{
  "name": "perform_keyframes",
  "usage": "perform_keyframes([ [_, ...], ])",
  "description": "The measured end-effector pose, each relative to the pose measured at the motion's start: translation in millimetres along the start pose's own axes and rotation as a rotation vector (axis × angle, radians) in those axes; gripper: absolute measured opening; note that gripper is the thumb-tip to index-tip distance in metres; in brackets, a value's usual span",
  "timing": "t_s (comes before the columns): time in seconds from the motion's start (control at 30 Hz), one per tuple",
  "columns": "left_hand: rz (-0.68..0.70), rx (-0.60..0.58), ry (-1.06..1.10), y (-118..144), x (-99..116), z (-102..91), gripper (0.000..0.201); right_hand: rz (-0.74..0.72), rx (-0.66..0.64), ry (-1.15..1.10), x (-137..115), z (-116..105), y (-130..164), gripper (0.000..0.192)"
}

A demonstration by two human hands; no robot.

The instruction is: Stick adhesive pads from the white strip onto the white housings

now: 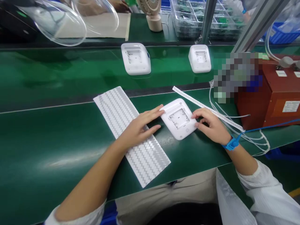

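A square white plastic device housing (170, 122) with rounded corners lies on the green bench, its recessed battery bay and small speaker holes facing up. My left hand (142, 128) reaches over a sheet of white and grey zigzag labels (147, 165), fingers stretched out and apart, fingertips at the housing's upper left edge. On the opposite side, my right hand (211, 125) has its fingers bent, thumb and fingertips closed at the housing's right edge. A blue wrist strap (232, 143) circles my right wrist. Behind that hand lies a narrow zigzag label strip (206, 107).
Two similar white housings, one left (137, 67) and one right (199, 64), sit on the green belt (70, 72) behind the bench. A reddish-brown box (278, 90) with white tubes (257, 143) stands at right. A fan (153, 18) and clear compartment trays (187, 25) are farther back.
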State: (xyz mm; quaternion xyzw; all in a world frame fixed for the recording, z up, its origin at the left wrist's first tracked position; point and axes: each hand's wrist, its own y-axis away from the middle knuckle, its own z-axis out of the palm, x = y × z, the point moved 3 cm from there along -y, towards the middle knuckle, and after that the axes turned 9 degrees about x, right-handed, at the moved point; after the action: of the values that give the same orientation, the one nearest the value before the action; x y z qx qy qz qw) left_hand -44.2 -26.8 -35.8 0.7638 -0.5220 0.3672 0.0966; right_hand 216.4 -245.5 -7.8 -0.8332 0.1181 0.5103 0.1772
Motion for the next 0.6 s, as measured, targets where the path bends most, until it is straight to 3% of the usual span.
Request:
perform_keyframes([
  [0.13, 0.010, 0.025, 0.029, 2.0, 0.5, -1.9, 0.062, -0.260, -0.126, 0.166, -13.7, 1.8, 7.8, 0.047],
  [0.3, -0.006, 0.032, 0.037, 2.1, 0.2, -2.3, 0.060, -0.342, -0.316, 0.216, -10.0, -5.0, 9.6, 0.038],
  [0.4, -0.018, 0.031, 0.037, 0.6, -0.2, -1.4, 0.061, -0.354, -0.268, 0.197, -8.6, -8.4, 7.0, 0.040],
  [0.5, -0.034, 0.028, 0.035, -0.9, 0.0, -0.7, 0.064, -0.411, -0.214, 0.190, -8.6, -7.4, 5.5, 0.053],
  [0.6, -0.038, 0.033, 0.048, -2.3, 0.6, -0.6, 0.064, -0.434, -0.270, 0.232, -4.7, -5.6, 5.5, 0.047],
])
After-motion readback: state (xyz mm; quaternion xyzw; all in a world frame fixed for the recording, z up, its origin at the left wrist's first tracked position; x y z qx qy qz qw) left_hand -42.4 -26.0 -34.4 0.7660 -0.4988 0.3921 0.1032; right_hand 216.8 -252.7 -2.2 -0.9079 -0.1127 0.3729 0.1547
